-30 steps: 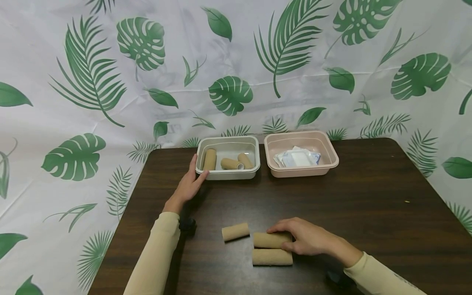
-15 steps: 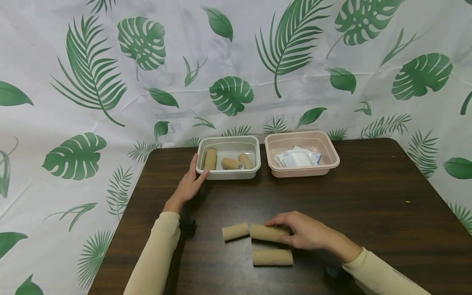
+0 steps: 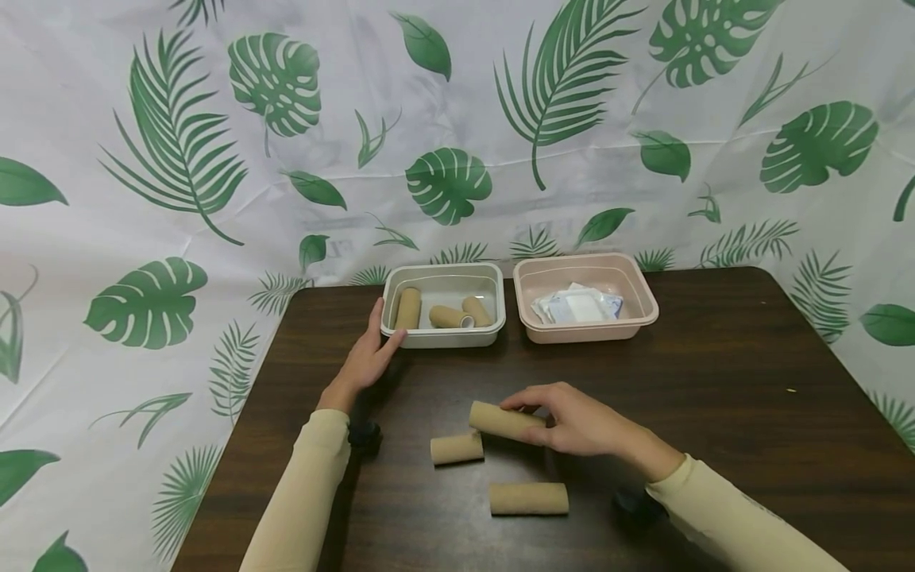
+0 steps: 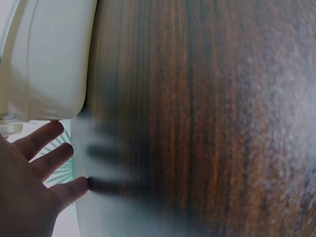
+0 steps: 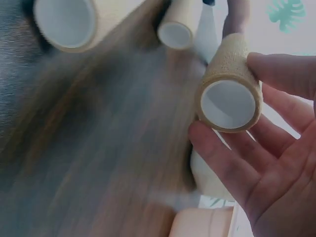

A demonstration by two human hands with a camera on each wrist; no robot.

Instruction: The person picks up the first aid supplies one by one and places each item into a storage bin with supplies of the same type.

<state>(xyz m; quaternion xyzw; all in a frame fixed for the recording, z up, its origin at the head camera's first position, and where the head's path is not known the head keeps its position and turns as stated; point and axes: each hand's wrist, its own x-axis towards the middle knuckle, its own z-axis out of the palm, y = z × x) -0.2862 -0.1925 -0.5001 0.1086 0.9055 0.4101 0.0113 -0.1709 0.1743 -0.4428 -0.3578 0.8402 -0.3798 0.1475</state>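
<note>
My right hand [image 3: 589,421] pinches a brown cardboard tube [image 3: 503,422] between thumb and fingers, raised over the table and slightly tilted. In the right wrist view the tube's [image 5: 228,104] white inner wall faces the camera. A shorter cardboard tube [image 3: 457,449] lies just below its left end, and a longer cardboard tube [image 3: 529,499] lies nearer the front. My left hand [image 3: 363,361] touches the front left corner of a pale grey tray [image 3: 443,340], fingers along its left side and thumb at the front. Its fingers are spread and fairly straight in the left wrist view.
Inside the grey tray lie three cardboard tubes, one [image 3: 408,308] at the left wall. Beside it stands a pink tray [image 3: 582,334] with several flat white and blue packets [image 3: 581,306]. A leaf-print cloth [image 3: 457,119] hangs behind the dark wooden table [image 3: 715,381].
The right hand has lifted its cardboard tube off the spot beside the front tube and carried it away and left, above the shorter tube. The left hand stays at the grey tray.
</note>
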